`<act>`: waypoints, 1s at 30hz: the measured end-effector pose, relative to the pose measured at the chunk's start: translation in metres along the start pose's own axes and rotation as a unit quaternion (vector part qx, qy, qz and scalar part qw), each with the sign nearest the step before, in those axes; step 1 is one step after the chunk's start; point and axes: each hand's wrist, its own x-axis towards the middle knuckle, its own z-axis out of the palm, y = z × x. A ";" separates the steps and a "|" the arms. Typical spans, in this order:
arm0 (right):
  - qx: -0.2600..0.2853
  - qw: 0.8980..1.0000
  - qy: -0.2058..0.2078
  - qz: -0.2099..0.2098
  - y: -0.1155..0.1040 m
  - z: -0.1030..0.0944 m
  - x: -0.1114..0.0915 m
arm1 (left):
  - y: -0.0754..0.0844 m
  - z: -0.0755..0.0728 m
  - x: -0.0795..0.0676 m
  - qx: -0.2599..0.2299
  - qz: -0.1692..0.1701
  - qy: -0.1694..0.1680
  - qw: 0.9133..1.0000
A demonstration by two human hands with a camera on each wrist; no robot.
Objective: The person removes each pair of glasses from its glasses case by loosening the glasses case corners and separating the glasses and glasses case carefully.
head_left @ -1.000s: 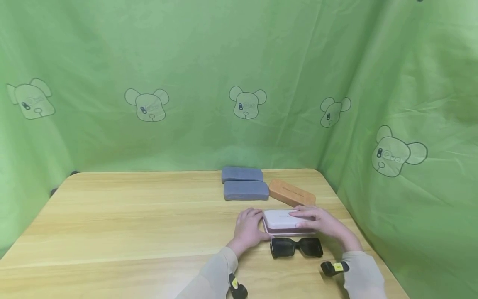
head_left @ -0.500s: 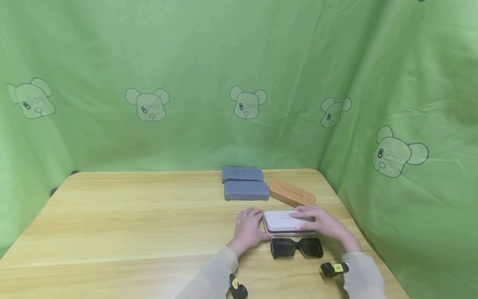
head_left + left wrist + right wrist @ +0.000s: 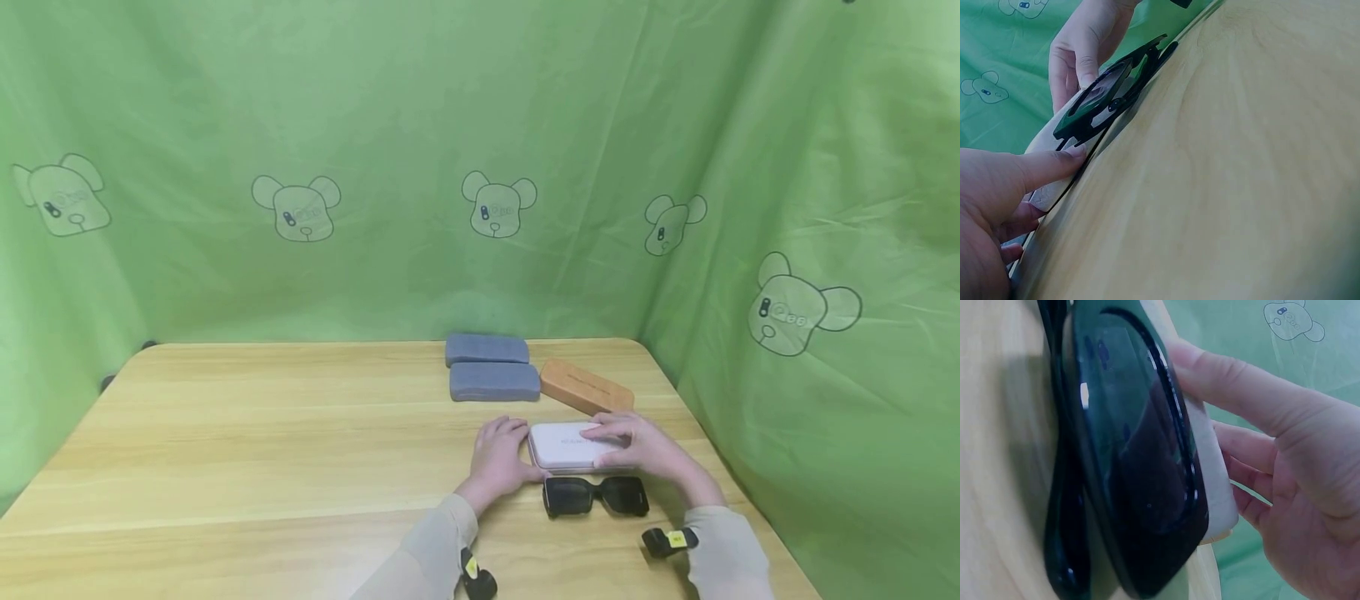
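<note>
Steadying the white glasses case on the surface, just behind the black sunglasses, seems best done with even pressure, the left hand gripping its left end and the right hand pinching its right part, so neither nudges the sunglasses.

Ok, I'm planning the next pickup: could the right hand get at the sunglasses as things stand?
Probably yes: the sunglasses lie uncovered on the table, on the person's side of the white case, close to the right hand. It grips the case, so would likely release that first.
</note>
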 end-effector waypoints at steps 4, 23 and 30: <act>-0.011 1.000 0.003 0.002 -0.002 0.001 -0.001 | 0.001 -0.001 -0.001 -0.006 0.001 0.001 1.000; -0.042 0.999 0.015 -0.008 -0.010 0.002 -0.002 | 0.003 -0.002 -0.001 -0.013 -0.012 0.002 1.000; -0.039 0.999 0.014 -0.019 -0.013 0.002 -0.001 | 0.003 -0.002 0.000 -0.009 -0.013 -0.003 1.000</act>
